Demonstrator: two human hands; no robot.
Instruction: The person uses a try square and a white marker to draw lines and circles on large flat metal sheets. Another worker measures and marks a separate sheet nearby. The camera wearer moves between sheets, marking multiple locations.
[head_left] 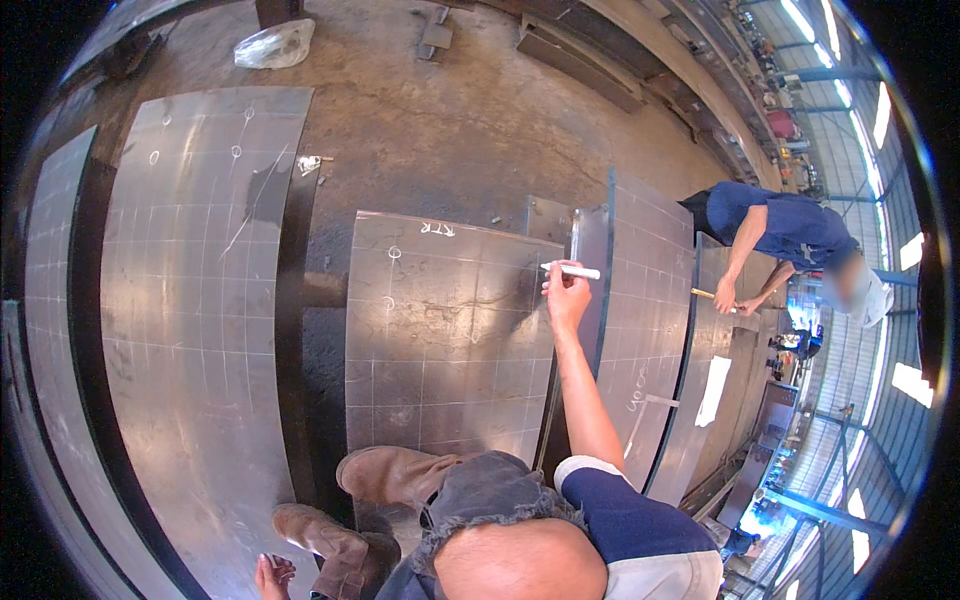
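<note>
A worker bends over gridded steel, white marker (pixel 580 271) gripped in the fingers of the right hand (pixel 568 297), just right of centre toward 2 o'clock. The marker lies nearly level, its slim end pointing to 9 o'clock across the upper right part of the middle plate (pixel 440 330). That plate spreads from the centre toward 8 o'clock, crossed by pale lines and bearing white loops and lettering near its top edge.

The left hand (pixel 272 577) sits low at 7 o'clock beside a brown boot (pixel 300 527), fingers curled; so near the dim rim, it is hard to tell whether it holds anything. A second boot (pixel 395 474) rests at the middle plate's lower edge.

The step in hand appears to be marking out the steel by hand. A further stroke would call for placing the tip on the chosen spot, with a steady wrist and light pressure, clear of the lines already drawn.

A larger gridded plate (pixel 195 290) fills 9 o'clock. Toward 3 o'clock, a co-worker in a blue shirt (pixel 785 218) leans over another plate, a slim yellowish item (pixel 703 293) near the hands. A white sheet (pixel 712 390) lies at 4 o'clock.
</note>
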